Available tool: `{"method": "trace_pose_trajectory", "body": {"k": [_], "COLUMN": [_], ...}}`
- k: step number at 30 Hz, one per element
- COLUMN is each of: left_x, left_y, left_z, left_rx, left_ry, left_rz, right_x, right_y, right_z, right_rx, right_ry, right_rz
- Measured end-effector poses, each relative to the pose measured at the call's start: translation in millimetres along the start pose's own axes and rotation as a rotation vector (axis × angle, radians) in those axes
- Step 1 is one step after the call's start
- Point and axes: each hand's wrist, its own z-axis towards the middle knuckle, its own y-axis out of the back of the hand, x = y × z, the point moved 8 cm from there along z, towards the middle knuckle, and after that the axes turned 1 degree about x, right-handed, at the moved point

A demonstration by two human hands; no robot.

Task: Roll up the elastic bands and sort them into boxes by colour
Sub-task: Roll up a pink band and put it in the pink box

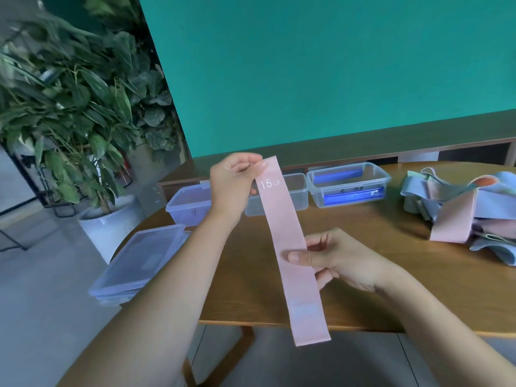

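band: the pink band (290, 247) hung flat above the table (363, 289), top at 11 o'clock, tail at 5.
left hand (234, 182): pinched its top end.
right hand (332, 261): thumb and fingers clamped mid-strip.
handling: looked light, soft, stretchy; probably best rolled from one end.
room: boxes (349, 184) at 12 o'clock, band pile (460, 208) at 2, bare wood between.

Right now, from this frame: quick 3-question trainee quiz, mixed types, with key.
1. True or false: the pink band is already rolled up.
2. Which hand pinches the band's top end, by the "15 LB" print? A) left hand B) right hand
3. Fill in: the pile of unsorted bands lies on the table, to the ____ of the boxes.

Key: 1 false; 2 A; 3 right.
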Motion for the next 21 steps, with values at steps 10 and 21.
{"method": "trace_pose_trajectory", "body": {"k": [10,21], "left_x": [99.6,166.0], "left_y": [-49.3,-65.4], "left_z": [1.6,12.9], "left_rx": [0.132,0.154], "left_ry": [0.17,0.209], "left_rz": [0.12,0.17], "right_x": [-32.6,-40.3], "right_y": [58.4,59.5], "right_z": [11.0,16.0], "right_rx": [-0.341,-0.204], "right_ry": [-0.126,-0.026], "right_rz": [-0.876,-0.559]}}
